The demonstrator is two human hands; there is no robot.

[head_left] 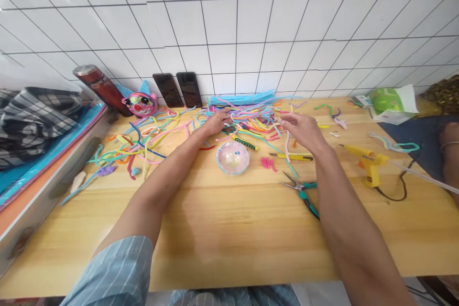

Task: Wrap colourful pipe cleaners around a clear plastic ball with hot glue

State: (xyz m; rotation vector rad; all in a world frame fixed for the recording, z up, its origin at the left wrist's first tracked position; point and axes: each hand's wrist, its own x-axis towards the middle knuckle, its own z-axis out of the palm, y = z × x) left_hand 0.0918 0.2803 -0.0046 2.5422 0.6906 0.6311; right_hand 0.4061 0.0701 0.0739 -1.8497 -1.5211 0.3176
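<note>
The striped sleeve [111, 267] nearest, the left hand [216, 123] lies on the stems [253, 114] by the wall [253, 24], the right hand [303, 131] half-curled at their edge, both grips unclear; light, soft and bendy, they should pinch best mid-length.

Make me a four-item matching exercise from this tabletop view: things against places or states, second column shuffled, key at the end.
1. Left hand
2. Shiny pale pink round bowl
3. Two black rectangular phones
4. Yellow plastic glue gun

A. Standing against the white tiled wall
B. Right of the right forearm, with a dark cable
C. At the pile of multicoloured fuzzy stems
D. Beside the bright pink crumpled stem

Pairs: 1-C; 2-D; 3-A; 4-B
</note>
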